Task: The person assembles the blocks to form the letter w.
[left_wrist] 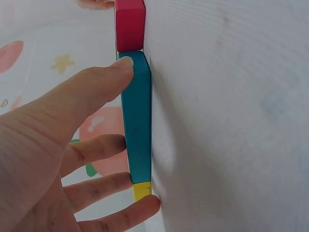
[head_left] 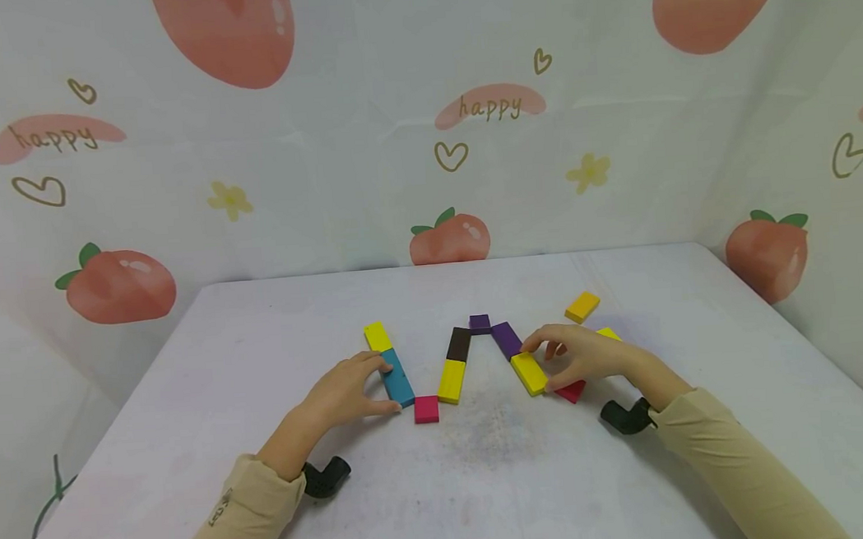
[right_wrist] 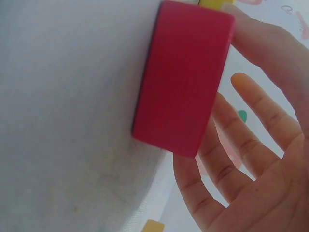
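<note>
My left hand [head_left: 346, 388] rests against a long blue block [head_left: 398, 379]. Its thumb touches the near end, and the other fingers spread along the side toward a yellow block [head_left: 378, 336]. My right hand [head_left: 581, 351] arches beside another yellow block [head_left: 529, 374], thumb at the near corner and forefinger by its joint with a purple block [head_left: 506, 339]. Those fingers look spread and loosely bent in the right wrist view. Under this hand lies a red block [right_wrist: 183, 79], partly hidden in the head view.
Between the hands, a square red block [head_left: 426, 410], a yellow block [head_left: 452, 382], a black block [head_left: 459, 344] and a small purple block [head_left: 480, 324] continue the zigzag. Beyond the right hand lie an orange-yellow block [head_left: 582, 306] and a partly covered yellow block [head_left: 608, 334]. A printed cloth hangs behind the table.
</note>
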`<state>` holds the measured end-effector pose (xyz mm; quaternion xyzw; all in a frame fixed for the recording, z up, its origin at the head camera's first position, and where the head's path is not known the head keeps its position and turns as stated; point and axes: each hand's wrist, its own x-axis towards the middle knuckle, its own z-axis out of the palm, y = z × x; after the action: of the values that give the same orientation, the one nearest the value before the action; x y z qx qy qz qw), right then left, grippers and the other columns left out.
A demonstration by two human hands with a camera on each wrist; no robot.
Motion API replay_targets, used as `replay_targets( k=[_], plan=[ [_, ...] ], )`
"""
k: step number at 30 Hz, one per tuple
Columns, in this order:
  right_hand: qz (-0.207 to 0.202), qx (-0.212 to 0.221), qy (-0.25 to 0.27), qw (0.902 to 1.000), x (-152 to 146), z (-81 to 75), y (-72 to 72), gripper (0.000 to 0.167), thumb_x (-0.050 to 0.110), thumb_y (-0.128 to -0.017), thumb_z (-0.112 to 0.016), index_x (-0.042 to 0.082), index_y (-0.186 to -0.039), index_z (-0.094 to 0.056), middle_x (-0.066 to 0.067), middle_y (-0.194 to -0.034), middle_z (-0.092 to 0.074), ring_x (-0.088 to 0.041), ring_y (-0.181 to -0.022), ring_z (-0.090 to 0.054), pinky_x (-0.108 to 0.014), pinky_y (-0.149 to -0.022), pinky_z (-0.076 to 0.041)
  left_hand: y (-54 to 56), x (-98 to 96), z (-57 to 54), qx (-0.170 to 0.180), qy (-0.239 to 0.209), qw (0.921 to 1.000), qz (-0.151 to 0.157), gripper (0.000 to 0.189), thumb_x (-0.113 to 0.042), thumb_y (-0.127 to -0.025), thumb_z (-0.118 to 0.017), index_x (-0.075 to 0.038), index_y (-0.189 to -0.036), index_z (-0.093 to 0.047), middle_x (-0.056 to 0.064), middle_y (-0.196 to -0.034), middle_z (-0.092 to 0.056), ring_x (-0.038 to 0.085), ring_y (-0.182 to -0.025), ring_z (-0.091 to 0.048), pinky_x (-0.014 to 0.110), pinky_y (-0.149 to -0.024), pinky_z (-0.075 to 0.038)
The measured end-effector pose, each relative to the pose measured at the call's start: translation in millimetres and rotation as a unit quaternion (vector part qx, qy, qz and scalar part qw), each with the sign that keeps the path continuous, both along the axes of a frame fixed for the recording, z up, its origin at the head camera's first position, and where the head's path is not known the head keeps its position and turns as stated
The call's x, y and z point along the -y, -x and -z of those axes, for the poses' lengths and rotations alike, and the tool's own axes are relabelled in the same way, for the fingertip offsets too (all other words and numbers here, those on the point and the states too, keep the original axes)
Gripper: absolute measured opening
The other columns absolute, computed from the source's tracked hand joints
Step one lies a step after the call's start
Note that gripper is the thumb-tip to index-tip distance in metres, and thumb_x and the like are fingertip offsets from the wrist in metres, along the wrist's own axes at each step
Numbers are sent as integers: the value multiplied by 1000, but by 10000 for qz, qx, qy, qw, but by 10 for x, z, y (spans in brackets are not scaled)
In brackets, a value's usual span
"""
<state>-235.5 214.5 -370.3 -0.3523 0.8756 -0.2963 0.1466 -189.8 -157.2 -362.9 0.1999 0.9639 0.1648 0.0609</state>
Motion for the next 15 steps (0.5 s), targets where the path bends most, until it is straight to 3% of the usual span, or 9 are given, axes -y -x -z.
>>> replay_targets(
  k=[15],
  plan=[
    [106,-124,118,9998,-79,17,-1,50,26,-78,-75,6,-120,-55,-12,-120,-59,-17,-93,-56,-31,-86,-50,-11,-6,-9,28,-2,10000,-58,55,-37,-78,-74,-7,-121,-59,16,-134,-52,36,-125,-47,51,-104,-41]
  ],
)
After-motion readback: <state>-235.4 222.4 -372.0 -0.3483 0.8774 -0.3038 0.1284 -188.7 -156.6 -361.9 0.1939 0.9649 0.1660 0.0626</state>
